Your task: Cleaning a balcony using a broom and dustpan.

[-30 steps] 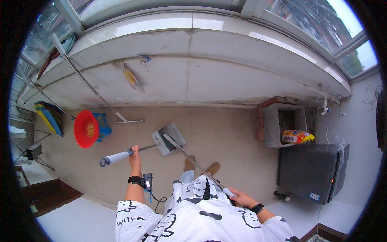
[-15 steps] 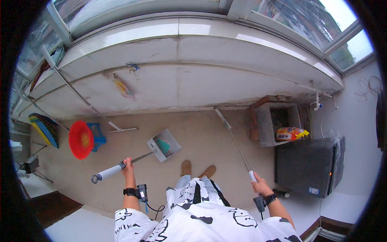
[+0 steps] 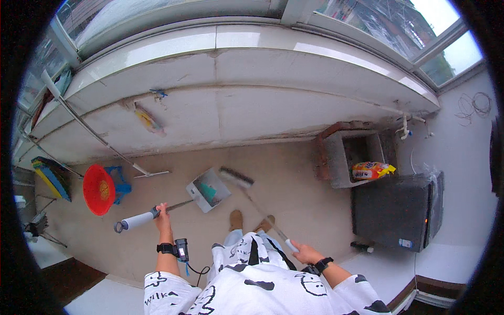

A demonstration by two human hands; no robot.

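Observation:
My left hand is closed round the handle of a long-handled dustpan, just below its thick pale grip. The dustpan rests on the tiled floor ahead of me with something green inside. In my right hand is the white-ended handle of a broom. Its dark bristle head lies on the floor close to the dustpan's right edge, apart from it as far as I can see. The broom's pole slants over my right shoe.
Left of the dustpan are a red basin, a blue stool and a leaning long-handled squeegee. At right stand a concrete sink holding an orange packet, and a dark boxy appliance. A low wall runs across the front.
The broom head has swung left from near the wall to beside the dustpan. My right hand has moved left and slightly down. The left hand still holds the dustpan.

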